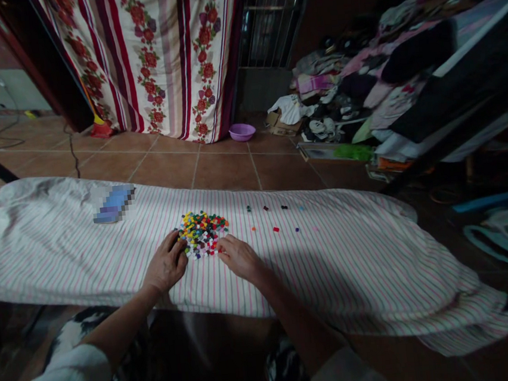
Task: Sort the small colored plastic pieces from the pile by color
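Observation:
A heap of small, many-coloured cube-like beads (201, 231) lies on the striped cloth. My left hand (167, 263) rests against the heap's left edge, its fingers stretched forward and slightly bent. At the lower right edge, my right hand (239, 256) has its thumb and fingertips drawn together among the beads; whatever is between them is too small to tell. To the right, single pieces and tiny groups are set apart in two loose rows, among them a red bead (276, 229), an orange bead (253, 229) and a dark green bead (248, 209).
The striped cloth (355, 264) covers a long, low surface in front of me. A blurred-out blue rectangular object (115, 204) lies at its left. Beyond are a floral curtain (169, 61), a purple basin (242, 132) and a heap of clothes (360, 84) on the right.

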Demonstrator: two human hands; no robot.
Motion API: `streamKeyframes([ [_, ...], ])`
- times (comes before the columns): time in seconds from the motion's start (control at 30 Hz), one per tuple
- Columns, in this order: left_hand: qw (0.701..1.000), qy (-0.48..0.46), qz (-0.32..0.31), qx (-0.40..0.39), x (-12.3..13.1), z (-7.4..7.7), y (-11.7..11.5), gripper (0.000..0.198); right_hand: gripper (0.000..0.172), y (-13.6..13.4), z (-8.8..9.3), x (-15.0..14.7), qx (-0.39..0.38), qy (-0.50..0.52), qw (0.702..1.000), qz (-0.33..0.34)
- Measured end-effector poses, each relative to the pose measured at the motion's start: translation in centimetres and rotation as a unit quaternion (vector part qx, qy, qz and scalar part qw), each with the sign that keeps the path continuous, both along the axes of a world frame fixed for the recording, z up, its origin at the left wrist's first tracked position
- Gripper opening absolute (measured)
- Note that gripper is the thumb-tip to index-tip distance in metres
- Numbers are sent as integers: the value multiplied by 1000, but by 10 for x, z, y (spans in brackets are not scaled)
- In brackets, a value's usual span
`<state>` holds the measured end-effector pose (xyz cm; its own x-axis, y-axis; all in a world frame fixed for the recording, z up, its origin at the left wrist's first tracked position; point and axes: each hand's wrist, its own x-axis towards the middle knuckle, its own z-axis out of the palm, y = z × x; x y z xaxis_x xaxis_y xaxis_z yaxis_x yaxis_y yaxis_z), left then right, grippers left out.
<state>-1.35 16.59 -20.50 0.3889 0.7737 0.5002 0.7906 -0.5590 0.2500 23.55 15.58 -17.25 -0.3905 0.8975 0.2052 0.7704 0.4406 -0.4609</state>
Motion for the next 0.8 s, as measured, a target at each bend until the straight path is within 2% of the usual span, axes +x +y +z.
streamKeyframes([
  [0.23,1000,-22,-1,-8,-2,-8,2,39,16,6,-12,-4,2,37,999,-11],
  [0.5,999,-32,-5,-11,-1,-7,2,37,22,10,-15,-4,-3,80,997,14],
  [0.7,999,-34,-13,-10,0,-5,2,33,18,3,-9,-4,-19,74,997,9],
  [0.8,999,-32,-14,-10,0,-4,1,32,21,-6,-11,-9,-29,87,996,-6],
])
